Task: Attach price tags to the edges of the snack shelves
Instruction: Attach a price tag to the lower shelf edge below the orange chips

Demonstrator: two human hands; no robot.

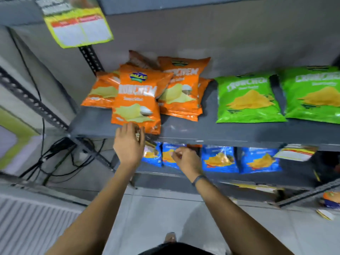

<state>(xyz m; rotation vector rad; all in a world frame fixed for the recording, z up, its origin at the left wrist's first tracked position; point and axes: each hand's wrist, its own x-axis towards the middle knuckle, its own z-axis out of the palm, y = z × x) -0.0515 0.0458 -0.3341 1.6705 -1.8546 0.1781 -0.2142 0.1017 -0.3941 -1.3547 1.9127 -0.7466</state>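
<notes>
A grey metal snack shelf (pixel 230 135) carries orange chip bags (pixel 136 100) on the left and green chip bags (pixel 248 100) on the right. My left hand (pixel 128 142) rests against the shelf's front edge just under the nearest orange bag, fingers curled around something small and pale that I cannot make out. My right hand (pixel 185 159) hovers lower, in front of the blue bags (pixel 220 159) on the shelf below, fingers pinched together; whether it holds anything is unclear. A yellow price tag (pixel 79 28) hangs from the top shelf's edge. Another tag (pixel 296 152) hangs at the middle shelf's right.
Perforated grey uprights (pixel 36 105) frame the rack on the left. Black cables (pixel 60 155) trail on the floor behind it. More tags and a snack bag (pixel 331 199) lie on a lower shelf at the right. Pale floor tiles (pixel 156 218) spread below my arms.
</notes>
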